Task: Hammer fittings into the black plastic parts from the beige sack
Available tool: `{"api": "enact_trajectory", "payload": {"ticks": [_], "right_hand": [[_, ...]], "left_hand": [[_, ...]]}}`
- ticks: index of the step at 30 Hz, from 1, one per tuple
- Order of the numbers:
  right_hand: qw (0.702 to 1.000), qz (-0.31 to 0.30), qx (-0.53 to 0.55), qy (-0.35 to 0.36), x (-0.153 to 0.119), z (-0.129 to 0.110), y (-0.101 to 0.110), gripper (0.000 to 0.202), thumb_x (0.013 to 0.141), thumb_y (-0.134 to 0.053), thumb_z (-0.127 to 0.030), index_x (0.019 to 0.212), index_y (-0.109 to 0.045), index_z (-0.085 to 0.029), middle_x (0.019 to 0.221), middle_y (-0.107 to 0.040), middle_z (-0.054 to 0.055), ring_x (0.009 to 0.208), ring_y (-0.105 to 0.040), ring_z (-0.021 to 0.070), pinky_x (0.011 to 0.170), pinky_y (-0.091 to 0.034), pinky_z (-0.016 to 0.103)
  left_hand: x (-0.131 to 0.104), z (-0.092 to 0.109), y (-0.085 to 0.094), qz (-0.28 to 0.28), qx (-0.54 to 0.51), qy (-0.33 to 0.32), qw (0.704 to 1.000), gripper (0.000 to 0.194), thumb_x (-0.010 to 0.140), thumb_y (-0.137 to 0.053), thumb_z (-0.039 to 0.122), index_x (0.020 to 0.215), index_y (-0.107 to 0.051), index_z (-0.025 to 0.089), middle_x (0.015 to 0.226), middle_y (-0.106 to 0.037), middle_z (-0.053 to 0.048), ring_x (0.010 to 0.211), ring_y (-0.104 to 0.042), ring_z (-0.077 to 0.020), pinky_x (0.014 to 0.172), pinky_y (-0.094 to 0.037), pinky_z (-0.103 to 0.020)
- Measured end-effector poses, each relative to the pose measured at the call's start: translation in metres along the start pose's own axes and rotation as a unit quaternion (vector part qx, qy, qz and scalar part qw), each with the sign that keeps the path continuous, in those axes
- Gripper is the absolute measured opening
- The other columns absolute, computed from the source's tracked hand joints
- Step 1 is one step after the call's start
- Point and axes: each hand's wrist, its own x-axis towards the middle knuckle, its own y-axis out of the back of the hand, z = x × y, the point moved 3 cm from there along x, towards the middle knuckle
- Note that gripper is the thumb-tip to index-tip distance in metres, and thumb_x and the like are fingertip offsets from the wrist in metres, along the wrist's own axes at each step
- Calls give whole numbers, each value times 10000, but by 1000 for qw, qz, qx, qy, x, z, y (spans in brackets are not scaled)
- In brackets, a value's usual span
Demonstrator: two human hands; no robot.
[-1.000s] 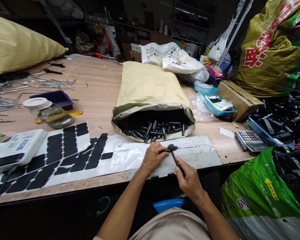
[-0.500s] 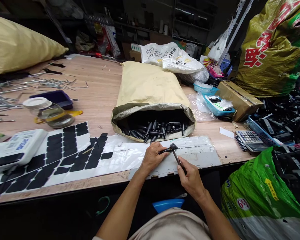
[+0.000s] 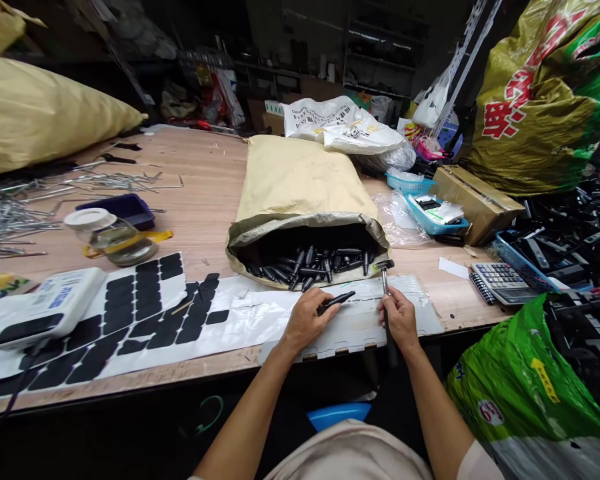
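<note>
In the head view, my left hand (image 3: 307, 316) is closed round a slim black pen-like piece (image 3: 339, 301), its tip pointing right. My right hand (image 3: 400, 319) grips a small hammer (image 3: 385, 279) by its dark handle, with the head up and away from the black piece. Under both hands lies a grey-white board (image 3: 410, 303) at the table's front edge. Just beyond it, a cream paper sack (image 3: 300, 177) lies on its side, mouth towards me, with many similar black pieces (image 3: 310, 261) inside.
White sheets with black stickers (image 3: 130, 293), a white boxy device (image 3: 50, 307) and a lidded jar (image 3: 125, 243) stand left. Metal rods (image 3: 10, 220) lie behind. On the right are a calculator (image 3: 503, 283), blue baskets (image 3: 437, 213), a carton (image 3: 475, 200) and a green sack (image 3: 520, 380).
My right hand has moved the hammer off the black piece, to the right and slightly away from me. My left hand keeps the piece in nearly the same place.
</note>
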Motion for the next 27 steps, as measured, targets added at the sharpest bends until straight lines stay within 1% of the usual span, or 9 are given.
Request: {"api": "enact_trajectory", "payload": {"ticks": [4, 7, 9, 12, 16, 20, 22, 25, 27], "right_hand": [[1000, -26, -4, 16, -3, 0, -1, 548, 867, -618, -421, 1301, -606, -86, 662, -601, -33, 435, -509, 97, 387, -412, 213], [999, -27, -23, 33, -5, -1, -2, 525, 884, -604, -408, 1301, -618, -88, 661, -597, -32, 447, -512, 96, 417, -428, 219], [999, -26, -35, 32, -5, -2, -2, 518, 889, -594, -401, 1303, -623, -93, 654, -593, -34, 446, -511, 98, 420, -427, 221], [998, -34, -45, 36, -5, -4, -3, 496, 899, -580, -392, 1294, -634, -98, 654, -587, -32, 450, -512, 101, 424, -427, 220], [997, -34, -43, 47, -6, -4, -2, 495, 899, -579, -388, 1297, -630, -98, 663, -593, -27, 459, -509, 101, 442, -441, 224], [996, -34, -54, 54, -6, -1, -2, 473, 900, -577, -373, 1295, -641, -121, 655, -592, -34, 454, -509, 98, 450, -442, 220], [996, -35, -59, 56, -6, -1, -3, 463, 904, -573, -371, 1290, -646, -127, 654, -592, -37, 453, -513, 96, 458, -446, 220], [996, -34, -61, 53, -6, -1, -3, 469, 907, -570, -381, 1288, -643, -118, 655, -592, -37, 457, -522, 100, 462, -454, 220], [996, -35, -61, 53, -6, -2, -3, 482, 906, -569, -388, 1295, -636, -111, 656, -589, -37, 457, -522, 101, 450, -450, 217]], "left_hand": [[-32, 38, 12, -41, -58, -68, 995, 160, 945, -601, 301, 1011, -678, 176, 781, -644, -23, 687, -570, -139, 659, -436, -263], [-72, 63, 3, -134, -76, -106, 982, 154, 923, -625, 319, 958, -702, 191, 664, -627, -6, 610, -558, -135, 627, -407, -266], [-96, 64, -13, -198, -60, -72, 976, 180, 916, -617, 348, 903, -714, 198, 639, -635, -10, 592, -566, -140, 613, -397, -268], [-120, 43, -42, -270, 8, 71, 960, 260, 943, -544, 392, 972, -731, 213, 681, -671, -22, 624, -615, -157, 618, -411, -256], [-127, 25, -53, -346, 100, 210, 909, 473, 900, -570, 368, 1351, -616, 231, 772, -707, -36, 766, -679, -221, 668, -447, -265], [-95, 57, -25, -396, -48, 163, 902, 357, 862, -629, 407, 1157, -747, 243, 697, -682, 5, 657, -618, -163, 610, -411, -230], [-61, 67, -3, -335, -106, 154, 923, 356, 881, -604, 491, 1019, -779, 214, 678, -668, 5, 610, -569, -140, 574, -394, -223], [2, 46, 32, -64, -19, 178, 982, 425, 914, -523, 544, 953, -754, 189, 669, -642, -13, 608, -546, -157, 583, -400, -255], [36, 18, 46, 100, 75, 202, 971, 386, 912, -514, 510, 913, -733, 192, 718, -650, -35, 672, -575, -190, 624, -425, -284]]}}
